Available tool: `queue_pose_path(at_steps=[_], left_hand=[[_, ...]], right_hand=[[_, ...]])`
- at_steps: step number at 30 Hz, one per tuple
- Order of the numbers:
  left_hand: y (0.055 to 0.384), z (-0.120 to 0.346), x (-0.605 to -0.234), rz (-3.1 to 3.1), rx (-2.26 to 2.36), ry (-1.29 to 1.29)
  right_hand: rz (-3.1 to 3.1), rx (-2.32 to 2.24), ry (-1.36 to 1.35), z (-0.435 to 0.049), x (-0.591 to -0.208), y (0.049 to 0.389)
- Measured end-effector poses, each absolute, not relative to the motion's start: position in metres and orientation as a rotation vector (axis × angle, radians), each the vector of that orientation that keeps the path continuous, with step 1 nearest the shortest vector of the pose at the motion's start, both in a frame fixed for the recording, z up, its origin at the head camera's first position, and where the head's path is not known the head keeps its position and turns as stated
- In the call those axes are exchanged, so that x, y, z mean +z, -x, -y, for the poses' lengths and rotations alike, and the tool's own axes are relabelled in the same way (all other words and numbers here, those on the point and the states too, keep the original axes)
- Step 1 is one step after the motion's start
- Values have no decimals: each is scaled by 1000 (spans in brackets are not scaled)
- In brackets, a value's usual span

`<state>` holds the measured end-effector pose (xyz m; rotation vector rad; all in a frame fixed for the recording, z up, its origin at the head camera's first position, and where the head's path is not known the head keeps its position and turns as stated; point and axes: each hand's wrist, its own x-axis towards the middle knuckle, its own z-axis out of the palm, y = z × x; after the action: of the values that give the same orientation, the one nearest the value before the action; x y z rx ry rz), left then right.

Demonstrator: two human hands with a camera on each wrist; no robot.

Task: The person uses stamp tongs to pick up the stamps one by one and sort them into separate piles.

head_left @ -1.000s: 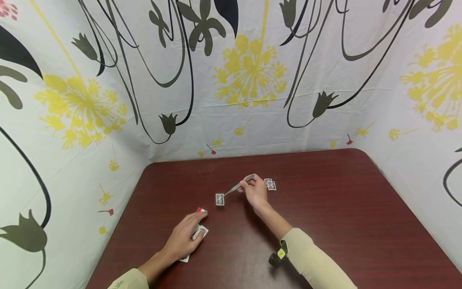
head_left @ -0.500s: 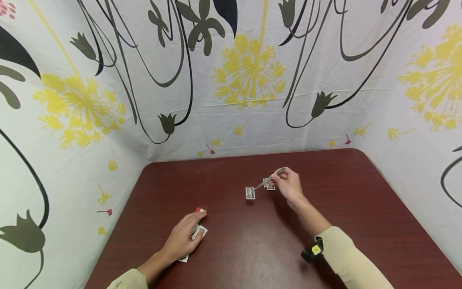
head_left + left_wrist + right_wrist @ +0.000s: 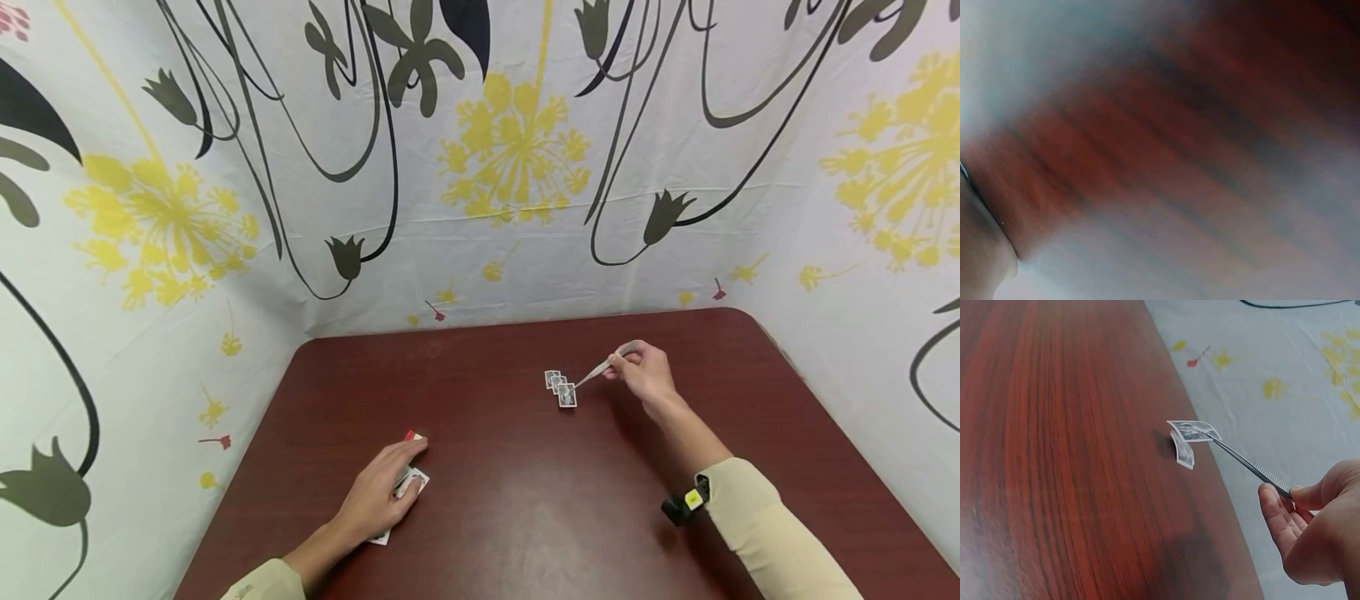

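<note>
My right hand (image 3: 643, 372) pinches a pair of metal tweezers (image 3: 1250, 465) between thumb and fingers. Their tips grip a small white-bordered stamp (image 3: 1191, 430) with a dark grey picture. In the head view, this stamp lines up diagonally with two similar stamps (image 3: 552, 377) on the table; the right wrist view shows it overlapping one of them, close over the tabletop. My left hand (image 3: 378, 487) rests, fingers relaxed, on white-edged paper pieces (image 3: 381, 537), which it partly hides. A red-and-white edge (image 3: 412, 435) peeks out by its fingertips. The left wrist view is mostly blur.
The dark red wooden table (image 3: 480, 517) has rounded far corners. White cloth (image 3: 420, 292) with yellow flowers and dark stems hangs behind it and along both sides. A black wrist device (image 3: 681, 506) with a yellow square sits at the right cuff.
My right hand has carried the tweezers and stamp rightward across the table, from left of the two lying stamps to just beside them. The left hand has stayed in place.
</note>
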<state>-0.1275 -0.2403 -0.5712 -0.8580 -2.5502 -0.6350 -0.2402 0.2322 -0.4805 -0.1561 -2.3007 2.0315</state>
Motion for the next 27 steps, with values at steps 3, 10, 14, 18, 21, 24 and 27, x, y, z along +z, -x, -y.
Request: queue_pose_path(at_steps=[3, 10, 14, 18, 21, 24, 27], left_hand=[[127, 240, -571, 2549, -639, 856], [127, 239, -572, 2557, -642, 858], [127, 238, -571, 2567, -650, 863], [127, 239, -571, 2583, -662, 860], [127, 239, -571, 2578, -660, 862], [128, 240, -572, 2566, -651, 864], [128, 240, -572, 2560, -642, 865]], right_hand=[[2333, 2009, 166, -236, -483, 244], [2418, 1928, 194, -240, -484, 250], [2440, 1893, 224, -240, -487, 254], [2443, 1880, 246, -240, -490, 256], [2437, 1878, 247, -239, -491, 256], [2432, 1877, 248, -239, -493, 258], [2436, 1868, 249, -239, -495, 259]])
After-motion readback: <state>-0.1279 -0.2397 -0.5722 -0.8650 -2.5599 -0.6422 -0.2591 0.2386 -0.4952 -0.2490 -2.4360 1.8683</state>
